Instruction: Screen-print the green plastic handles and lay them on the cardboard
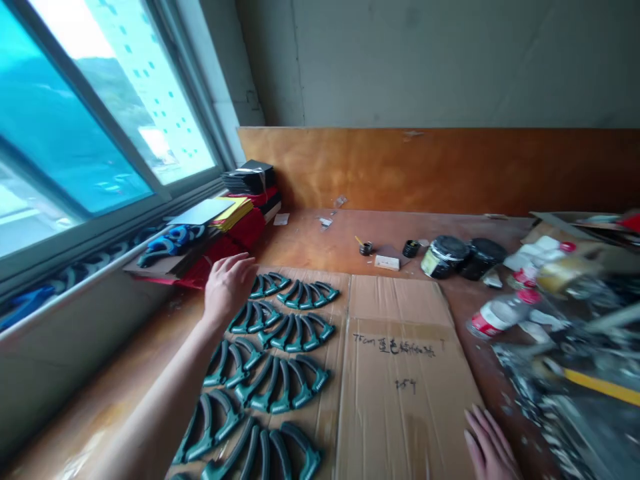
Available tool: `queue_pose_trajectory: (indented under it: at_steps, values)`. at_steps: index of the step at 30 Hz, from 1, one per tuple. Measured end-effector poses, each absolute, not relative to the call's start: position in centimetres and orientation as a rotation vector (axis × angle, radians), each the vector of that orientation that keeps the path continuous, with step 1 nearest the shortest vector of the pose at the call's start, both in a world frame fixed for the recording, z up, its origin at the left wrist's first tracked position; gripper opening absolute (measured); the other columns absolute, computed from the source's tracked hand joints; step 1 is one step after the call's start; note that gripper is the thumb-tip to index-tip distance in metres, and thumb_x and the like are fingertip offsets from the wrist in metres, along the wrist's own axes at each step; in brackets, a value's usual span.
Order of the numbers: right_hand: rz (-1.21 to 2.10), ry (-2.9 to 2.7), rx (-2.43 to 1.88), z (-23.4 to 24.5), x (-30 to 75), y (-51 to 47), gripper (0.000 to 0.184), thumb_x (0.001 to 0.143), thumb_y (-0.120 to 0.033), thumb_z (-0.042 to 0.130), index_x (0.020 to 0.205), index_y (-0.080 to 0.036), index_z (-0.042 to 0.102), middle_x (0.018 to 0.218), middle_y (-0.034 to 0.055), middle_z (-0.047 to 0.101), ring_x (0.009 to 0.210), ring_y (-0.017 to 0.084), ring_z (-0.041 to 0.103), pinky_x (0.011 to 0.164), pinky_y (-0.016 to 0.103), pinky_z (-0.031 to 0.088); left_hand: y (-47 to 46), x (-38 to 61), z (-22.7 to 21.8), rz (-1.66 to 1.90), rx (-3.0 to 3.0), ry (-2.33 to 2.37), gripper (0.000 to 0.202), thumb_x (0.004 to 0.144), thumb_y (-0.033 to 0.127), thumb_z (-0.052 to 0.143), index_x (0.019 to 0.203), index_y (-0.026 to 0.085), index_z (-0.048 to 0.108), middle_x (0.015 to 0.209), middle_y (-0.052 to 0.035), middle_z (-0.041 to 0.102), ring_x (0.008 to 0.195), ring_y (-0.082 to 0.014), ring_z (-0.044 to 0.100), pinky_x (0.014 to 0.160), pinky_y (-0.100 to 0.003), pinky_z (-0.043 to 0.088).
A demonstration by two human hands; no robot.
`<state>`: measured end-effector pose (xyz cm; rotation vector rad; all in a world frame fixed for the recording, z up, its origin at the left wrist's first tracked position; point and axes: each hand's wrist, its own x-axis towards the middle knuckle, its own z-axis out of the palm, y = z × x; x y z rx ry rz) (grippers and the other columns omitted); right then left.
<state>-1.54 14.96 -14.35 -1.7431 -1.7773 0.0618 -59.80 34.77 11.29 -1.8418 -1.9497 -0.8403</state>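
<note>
1. Left hand: raised above the far-left corner of the laid-out pieces, fingers bent, palm down. Their undersides are hidden; whether they grasp anything or are released cannot be told.
2. Right hand: at the near right edge of the cardboard sheet, fingers extended and released, no object visible in them. The posture suggests steadying the sheet or supporting the body.
3. Teal curved pieces: set in overlapping fans, in rows running from below the left fingers towards the wearer, well to the left of the right fingers. The fanning presumably saves space while leaving each piece easy to pick up or check.
4. The sheet lies flat on the counter between the two hands, probably to protect the pieces' surfaces. Its half nearer the right fingers bears handwriting and no pieces.
5. Beyond the right fingers stand dark jars and small black pots, seemingly kept off the sheet against spills. A bottle leans to their right.
6. Beyond the left fingers, blue pieces sit on a stack beside the window, apparently sorted apart by colour.
</note>
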Motion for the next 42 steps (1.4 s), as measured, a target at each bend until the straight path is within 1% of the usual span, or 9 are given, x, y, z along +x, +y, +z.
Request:
queue_pose_trajectory:
  at_steps: [5, 10, 14, 17, 19, 27, 33, 38, 42]
  values:
    - [0.190, -1.792, -1.859, -11.0, -3.8, 13.6, 0.040, 0.091, -0.029, 0.045, 0.122, -0.015, 0.066, 0.135, 0.0131, 0.058, 0.130, 0.030, 0.049, 0.108, 0.051, 0.042, 23.3, -48.0, 11.9, -1.160, -2.017, -1.548, 0.031, 0.088, 0.045, 0.056, 0.107, 0.024, 0.070, 0.111, -0.0049, 0.072, 0.104, -0.0260, 0.064, 0.105, -0.045, 0.042]
    - [0.725, -1.838, -1.656, -4.2, -3.4, 7.4, 0.031, 0.084, -0.016, 0.058, 0.111, -0.020, 0.072, 0.116, 0.0071, 0.071, 0.120, 0.022, 0.058, 0.105, 0.036, 0.043, 13.4, -35.7, 7.7, -1.235, -2.278, -1.553, 0.028, 0.086, 0.050, 0.053, 0.099, 0.031, 0.069, 0.109, -0.0033, 0.072, 0.099, -0.0301, 0.067, 0.095, -0.051, 0.048]
    - [0.894, -1.890, -1.371, -0.7, 3.6, -2.2, 0.022, 0.086, -0.020, 0.061, 0.102, -0.024, 0.075, 0.105, 0.0022, 0.075, 0.115, 0.019, 0.060, 0.104, 0.030, 0.042, 6.5, -25.2, 3.0, -1.309, -2.414, -1.760, 0.038, 0.082, 0.058, 0.054, 0.086, 0.025, 0.073, 0.099, -0.0090, 0.075, 0.092, -0.0294, 0.069, 0.077, -0.040, 0.055]
    - [0.801, -1.755, -1.521, 0.6, 13.7, -6.7, 0.022, 0.088, -0.022, 0.057, 0.098, -0.022, 0.076, 0.099, 0.0040, 0.075, 0.103, 0.019, 0.065, 0.095, 0.031, 0.047, 2.5, -18.0, 0.4, -1.332, -2.408, -2.175, 0.045, 0.076, 0.065, 0.055, 0.084, 0.025, 0.074, 0.099, -0.0084, 0.076, 0.086, -0.0276, 0.070, 0.052, -0.031, 0.052]
    - [0.681, -1.627, -1.722, 1.0, 21.2, -7.4, 0.024, 0.088, -0.022, 0.053, 0.099, -0.021, 0.075, 0.097, 0.0061, 0.075, 0.094, 0.021, 0.068, 0.086, 0.032, 0.051, 0.7, -14.0, -0.1, -1.292, -2.438, -2.380, 0.047, 0.073, 0.067, 0.056, 0.085, 0.026, 0.075, 0.100, -0.0076, 0.077, 0.087, -0.0277, 0.071, 0.050, -0.029, 0.051]
    - [0.335, -1.633, -1.900, 0.8, 34.9, -0.8, 0.030, 0.092, -0.020, 0.046, 0.110, -0.022, 0.069, 0.103, 0.0072, 0.074, 0.095, 0.022, 0.069, 0.086, 0.035, 0.053, 1.3, -5.8, 4.4, -1.274, -2.339, -2.751, 0.047, 0.073, 0.065, 0.058, 0.094, 0.026, 0.075, 0.105, -0.0073, 0.076, 0.102, -0.0310, 0.068, 0.081, -0.037, 0.054]
    - [0.228, -2.270, -1.494, 1.5, 29.9, 7.7, 0.054, 0.093, -0.032, 0.056, 0.144, -0.019, 0.043, 0.150, 0.0114, 0.043, 0.140, 0.024, 0.035, 0.116, 0.045, 0.030, 8.0, -0.5, 8.8, -2.157, -2.052, -2.634, 0.053, 0.077, 0.061, 0.062, 0.110, 0.020, 0.069, 0.082, -0.0026, 0.072, 0.083, -0.0195, 0.067, 0.083, -0.032, 0.052]
    - [0.319, -2.565, -1.383, 0.7, 28.9, 11.4, 0.071, 0.090, -0.045, 0.059, 0.149, -0.014, 0.034, 0.154, 0.0153, 0.034, 0.145, 0.028, 0.026, 0.119, 0.052, 0.019, 13.2, 3.1, 14.3, -3.022, -1.716, -2.149, 0.028, 0.081, 0.046, 0.063, 0.082, 0.019, 0.064, 0.052, 0.0086, 0.045, 0.049, -0.0077, 0.040, 0.060, -0.022, 0.050]
    - [0.422, -2.617, -1.203, 1.2, 31.5, 9.9, 0.059, 0.090, -0.043, 0.060, 0.139, -0.012, 0.049, 0.139, 0.0169, 0.054, 0.133, 0.026, 0.046, 0.116, 0.047, 0.028, 14.8, 4.6, 17.0, -3.167, -1.630, -2.026, 0.029, 0.078, 0.033, 0.064, 0.057, 0.018, 0.050, 0.048, 0.0066, 0.044, 0.049, -0.0075, 0.039, 0.055, -0.020, 0.048]
